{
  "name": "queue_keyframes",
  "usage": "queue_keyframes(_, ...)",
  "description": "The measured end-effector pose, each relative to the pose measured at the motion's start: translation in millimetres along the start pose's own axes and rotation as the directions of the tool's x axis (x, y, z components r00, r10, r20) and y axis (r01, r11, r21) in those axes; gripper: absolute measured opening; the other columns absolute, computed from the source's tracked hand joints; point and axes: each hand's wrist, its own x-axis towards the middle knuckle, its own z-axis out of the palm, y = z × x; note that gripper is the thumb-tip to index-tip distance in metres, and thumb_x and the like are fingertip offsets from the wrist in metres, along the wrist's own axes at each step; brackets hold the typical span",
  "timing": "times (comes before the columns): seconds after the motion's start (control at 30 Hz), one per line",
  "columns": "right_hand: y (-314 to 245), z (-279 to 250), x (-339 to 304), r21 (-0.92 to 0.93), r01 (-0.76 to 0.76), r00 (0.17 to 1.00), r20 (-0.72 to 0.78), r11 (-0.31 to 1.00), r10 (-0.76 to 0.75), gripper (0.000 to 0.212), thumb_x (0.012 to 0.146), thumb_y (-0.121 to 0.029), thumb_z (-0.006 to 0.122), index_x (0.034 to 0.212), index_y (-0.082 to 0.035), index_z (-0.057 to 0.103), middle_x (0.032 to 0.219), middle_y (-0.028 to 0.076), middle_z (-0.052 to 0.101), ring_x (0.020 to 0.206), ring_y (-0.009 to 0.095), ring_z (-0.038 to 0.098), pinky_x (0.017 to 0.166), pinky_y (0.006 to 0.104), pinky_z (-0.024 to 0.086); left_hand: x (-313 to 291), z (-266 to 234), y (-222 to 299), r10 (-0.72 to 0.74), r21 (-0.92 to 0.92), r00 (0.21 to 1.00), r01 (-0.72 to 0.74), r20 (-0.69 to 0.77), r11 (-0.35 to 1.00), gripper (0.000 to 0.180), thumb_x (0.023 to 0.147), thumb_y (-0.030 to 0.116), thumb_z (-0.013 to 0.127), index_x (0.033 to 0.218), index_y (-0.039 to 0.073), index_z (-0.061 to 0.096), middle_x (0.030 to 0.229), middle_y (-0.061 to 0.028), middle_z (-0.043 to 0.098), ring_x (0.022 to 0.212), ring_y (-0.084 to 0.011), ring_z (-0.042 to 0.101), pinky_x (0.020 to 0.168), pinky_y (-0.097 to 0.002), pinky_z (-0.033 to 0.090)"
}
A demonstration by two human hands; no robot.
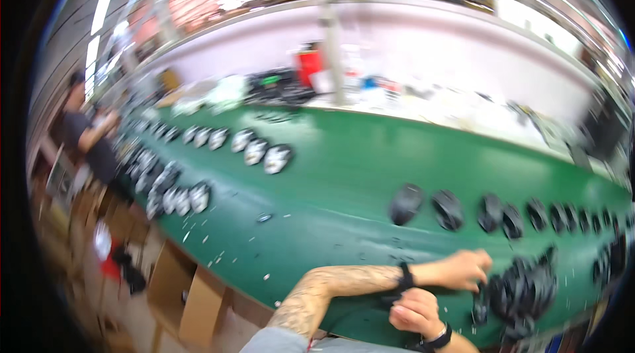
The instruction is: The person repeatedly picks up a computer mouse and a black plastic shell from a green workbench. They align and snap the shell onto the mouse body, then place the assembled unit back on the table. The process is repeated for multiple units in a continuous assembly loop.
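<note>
My left hand (460,269) stretches to the right over the green table, a black band on its wrist. Its bent fingers are apart, at the edge of a heap of black plastic parts (524,290). Just below its fingertips lies a small black piece (479,308); whether they touch is blurred. Close in front of my body, my right hand (417,312) is curled closed under the left forearm, also with a black wristband. What it holds, if anything, is hidden. Beyond the hands runs a row of black computer mouse shells (448,210).
Rows of black-and-white mouse assemblies (256,151) stand on the green table (331,181) at the left. Small scraps litter its near left edge. An open cardboard box (198,303) is on the floor. Another person (92,131) stands at the far left. Cluttered shelving runs behind.
</note>
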Motion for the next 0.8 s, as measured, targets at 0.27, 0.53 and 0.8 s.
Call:
queue_keyframes(0.27,-8.7,1.9,-0.4,-0.123,-0.158,0.982,-0.120,0.980,0.144,0.025,0.072,-0.002,0.065,0.096,-0.006,0.062,0.079,0.013,0.062,0.070,0.029,0.062,0.066,0.0400,0.053,-3.6,81.8,-35.2,0.146,0.485,0.986,-0.088,-0.082,0.870,0.015,0.057,0.025,0.067,0.050,0.015,0.059,0.067,0.0001,0.055,0.081,-0.0207,0.049,0.071,-0.0348,0.037)
queue_keyframes(0.53,-1.5,-17.5,-0.2,-0.150,-0.136,0.985,-0.123,0.979,0.118,0.023,0.075,-0.006,0.064,0.098,-0.002,0.060,0.083,0.015,0.062,0.071,0.030,0.061,0.071,0.0431,0.051,-28.6,9.1,-19.9,-0.005,0.226,0.903,0.112,-0.430,0.968,0.012,0.061,0.014,0.063,0.062,0.004,0.056,0.072,-0.0086,0.053,0.074,-0.0279,0.050,0.062,-0.0380,0.041)
queue_keyframes(0.8,29.9,-28.9,17.8,0.208,-0.578,0.721,-0.321,0.789,0.614,0.064,0.079,-0.013,0.070,0.130,0.006,0.037,0.116,0.020,0.051,0.101,0.028,0.053,0.090,0.0383,0.043,-102.7,-128.6,46.3,0.005,0.323,0.802,0.235,-0.598,0.917,0.029,0.069,-0.009,0.064,0.097,-0.004,0.058,0.092,-0.0115,0.052,0.082,-0.0266,0.055,0.066,-0.0356,0.046)
